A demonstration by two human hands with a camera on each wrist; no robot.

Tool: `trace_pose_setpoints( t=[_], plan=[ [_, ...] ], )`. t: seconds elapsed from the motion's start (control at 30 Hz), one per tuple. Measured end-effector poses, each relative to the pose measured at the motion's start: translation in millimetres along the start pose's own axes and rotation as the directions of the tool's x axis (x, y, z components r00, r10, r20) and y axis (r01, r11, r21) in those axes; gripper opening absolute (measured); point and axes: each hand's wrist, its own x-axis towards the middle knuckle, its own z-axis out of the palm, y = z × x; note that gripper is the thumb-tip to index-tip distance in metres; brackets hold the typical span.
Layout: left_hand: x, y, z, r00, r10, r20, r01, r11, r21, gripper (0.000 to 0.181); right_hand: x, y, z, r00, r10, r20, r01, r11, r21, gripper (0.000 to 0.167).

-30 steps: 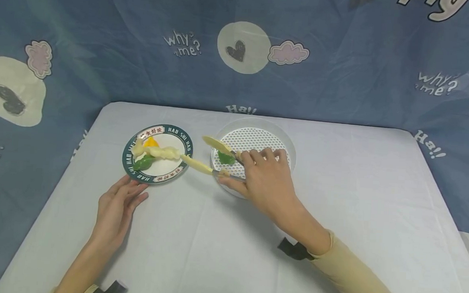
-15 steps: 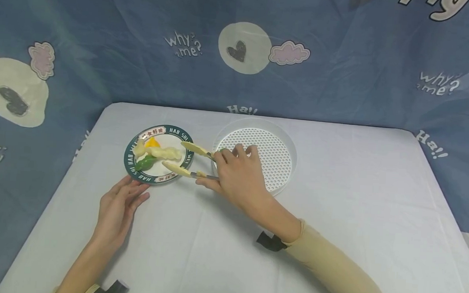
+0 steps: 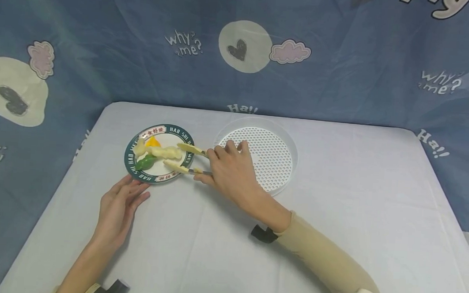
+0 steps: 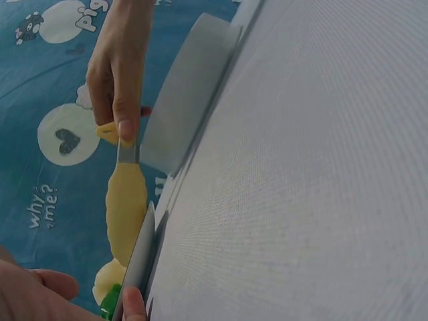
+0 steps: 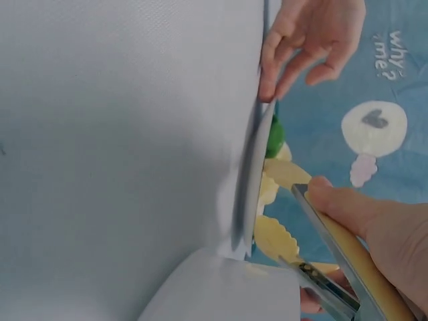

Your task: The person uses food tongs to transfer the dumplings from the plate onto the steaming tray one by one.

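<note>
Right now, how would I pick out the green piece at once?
On the table, find the plate the left hand touches. On the plate, the green piece lies nearest that hand. Its neighbours are a pale piece and a yellow one; among them, only it is green.

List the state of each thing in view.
Plate, face up, loaded
Pale piece, lying on the plate
Green piece, lying on the plate
Yellow piece, lying on the plate
Tongs, open
Right hand, gripping the tongs
Left hand, touching the plate
Perforated tray, face up, partly hidden
Blue curtain, hanging
</note>
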Motion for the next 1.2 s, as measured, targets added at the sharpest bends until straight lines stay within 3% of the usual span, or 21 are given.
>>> trace_pose_setpoints(
  t=[0.23,0.43,0.93,1.2],
  plan=[
    [-0.7,0.4,-0.1,1.000,0.012,0.010,-0.012,1.000,0.002,0.067,6.5,-2.7,7.3,1.000,-0.007,0.008,0.007,1.000,0.002,0.062],
    [-1.0,1.0,1.7,1.000,0.004,-0.022,-0.004,1.000,0.009,0.065,8.1,-2.7,9.5,1.000,-0.030,-0.004,0.030,1.000,0.000,0.058],
    [-1.0,0.8,1.1,1.000,0.008,-0.023,-0.008,1.000,0.002,0.066,2.1,0.3,5.8,0.999,-0.023,0.022,0.023,1.000,-0.007,0.057],
    [-0.9,1.7,1.5,1.000,-0.007,-0.027,0.007,1.000,-0.003,0.066,-2.5,3.2,3.1,0.999,0.014,0.032,-0.017,0.997,0.078,0.055]
  ],
)
